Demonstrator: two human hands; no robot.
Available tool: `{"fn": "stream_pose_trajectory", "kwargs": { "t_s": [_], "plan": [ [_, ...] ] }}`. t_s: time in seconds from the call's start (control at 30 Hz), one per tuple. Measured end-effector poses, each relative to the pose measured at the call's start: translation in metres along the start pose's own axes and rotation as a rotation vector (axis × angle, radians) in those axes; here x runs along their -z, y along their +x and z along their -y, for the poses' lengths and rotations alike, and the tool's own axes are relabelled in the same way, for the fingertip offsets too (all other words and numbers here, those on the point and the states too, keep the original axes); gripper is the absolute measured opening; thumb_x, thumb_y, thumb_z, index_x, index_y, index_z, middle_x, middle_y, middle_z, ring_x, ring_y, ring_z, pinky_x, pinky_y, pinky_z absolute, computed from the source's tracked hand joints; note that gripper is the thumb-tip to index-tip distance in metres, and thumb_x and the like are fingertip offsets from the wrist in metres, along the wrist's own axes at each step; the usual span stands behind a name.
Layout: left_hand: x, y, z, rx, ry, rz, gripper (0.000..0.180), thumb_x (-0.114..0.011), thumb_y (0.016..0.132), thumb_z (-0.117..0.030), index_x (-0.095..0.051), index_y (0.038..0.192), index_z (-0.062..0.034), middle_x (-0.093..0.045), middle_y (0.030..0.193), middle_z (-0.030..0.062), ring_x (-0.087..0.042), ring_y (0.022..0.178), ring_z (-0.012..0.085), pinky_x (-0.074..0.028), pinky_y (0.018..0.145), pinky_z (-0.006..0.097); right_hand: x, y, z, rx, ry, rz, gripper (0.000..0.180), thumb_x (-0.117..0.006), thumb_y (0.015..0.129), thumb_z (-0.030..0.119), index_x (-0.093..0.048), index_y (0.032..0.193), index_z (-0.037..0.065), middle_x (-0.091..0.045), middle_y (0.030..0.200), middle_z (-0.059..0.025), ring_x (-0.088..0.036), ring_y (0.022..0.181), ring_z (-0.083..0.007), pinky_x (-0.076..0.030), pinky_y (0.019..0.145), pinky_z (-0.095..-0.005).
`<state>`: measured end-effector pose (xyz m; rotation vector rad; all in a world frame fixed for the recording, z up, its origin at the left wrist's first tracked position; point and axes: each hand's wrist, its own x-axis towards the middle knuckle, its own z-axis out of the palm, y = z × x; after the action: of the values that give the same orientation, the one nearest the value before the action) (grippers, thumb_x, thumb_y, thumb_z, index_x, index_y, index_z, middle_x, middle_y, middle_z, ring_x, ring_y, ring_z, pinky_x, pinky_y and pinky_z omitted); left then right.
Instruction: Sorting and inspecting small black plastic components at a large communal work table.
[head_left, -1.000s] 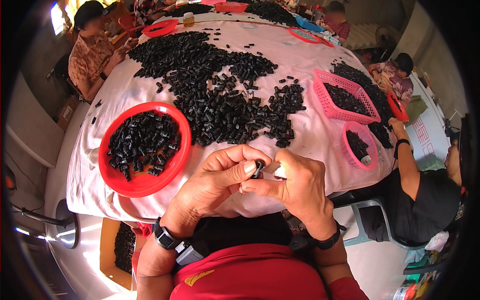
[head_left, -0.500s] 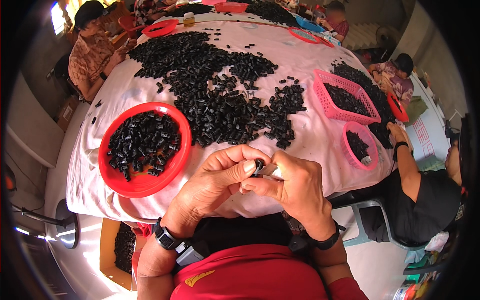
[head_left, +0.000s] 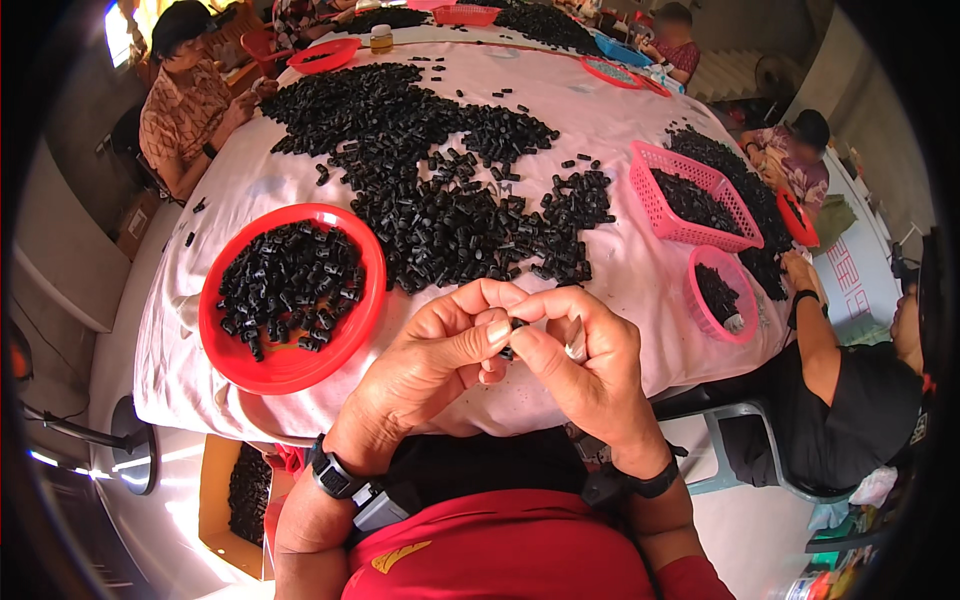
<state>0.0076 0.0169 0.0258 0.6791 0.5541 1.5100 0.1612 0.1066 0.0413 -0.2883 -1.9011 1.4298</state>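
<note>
My left hand (head_left: pixel 425 350) pinches a small black plastic part (head_left: pixel 513 336) between thumb and forefinger in front of my chest. The thumb and forefinger of my right hand (head_left: pixel 590 362) close on the same part from the other side, so most of it is hidden. A small whitish, pointed piece (head_left: pixel 575 342) is tucked in my right hand's curled fingers; I cannot make out its kind. Just beyond my hands spreads a pile of black plastic parts (head_left: pixel 450 225). To the left, a round red tray (head_left: pixel 292 376) holds many more of them.
At right stand a pink mesh basket (head_left: pixel 690 236) and a round pink basket (head_left: pixel 722 327), both with black parts. A co-worker (head_left: pixel 850 400) sits close on my right, another person (head_left: pixel 185 110) at far left. A cardboard box (head_left: pixel 216 500) is below the table's left edge.
My right thumb and forefinger have shifted onto the black part, and the whitish piece has moved back from it into my right hand. My left hand keeps its hold.
</note>
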Motion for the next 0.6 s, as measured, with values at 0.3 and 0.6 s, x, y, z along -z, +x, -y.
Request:
{"fn": "stream_pose_trajectory", "kwargs": {
  "t_s": [0.3,0.6],
  "plan": [
    [0.016,0.005,-0.019,-0.249,-0.197,-0.255,0.019,-0.059,0.096,-0.018,-0.060,0.109,-0.0048,-0.060,0.086,0.0010,-0.054,0.069,0.0097,-0.045,0.064,0.023,0.005,0.004,0.015,-0.050,-0.094,-0.211,0.008,-0.062,0.096,0.009,-0.064,0.096,0.002,-0.053,0.071,0.0090,-0.040,0.060,0.0025,-0.031,0.052,-0.0160],
    [0.055,-0.025,-0.069,-0.475,-0.696,-0.326,0.039,-0.048,0.101,-0.034,-0.055,0.115,0.0019,-0.065,0.096,0.0116,-0.059,0.081,0.0195,-0.049,0.074,0.030,0.008,0.007,0.013,-0.028,-0.113,-0.237,0.008,-0.064,0.094,0.008,-0.062,0.091,0.001,-0.046,0.067,0.0098,-0.033,0.057,0.0019,-0.026,0.050,-0.0176]
  ]
}}
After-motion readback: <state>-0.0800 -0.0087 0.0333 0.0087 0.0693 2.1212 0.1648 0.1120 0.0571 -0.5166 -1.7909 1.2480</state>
